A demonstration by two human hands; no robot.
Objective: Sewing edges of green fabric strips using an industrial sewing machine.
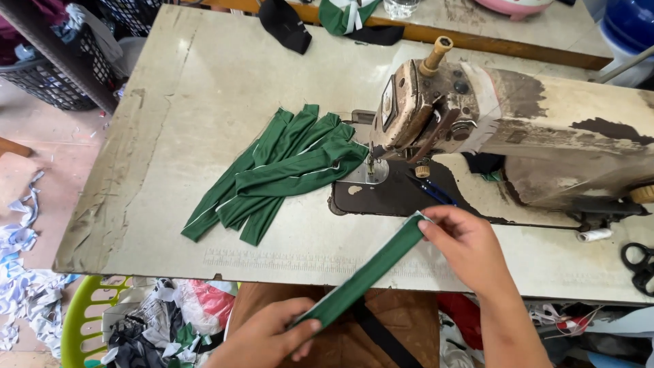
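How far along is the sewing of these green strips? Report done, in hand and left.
Done, by the look of it: a pile of green strips lies left of the sewing machine's needle. In hand: one green strip stretched between the left hand and the right hand, not yet under the needle. Left: no unsewn stack shows, so the remainder cannot be told.

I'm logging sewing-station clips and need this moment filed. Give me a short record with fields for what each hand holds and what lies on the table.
left hand: left hand grips the near end of a green fabric strip
right hand: right hand pinches the far end of the same strip
strip state: stretched between both hands, over the table's front edge
machine: worn sewing machine on the table, right of centre
pile: green strips with white trim fanned left of the needle
other: black scissors at the right edge; white thread spool
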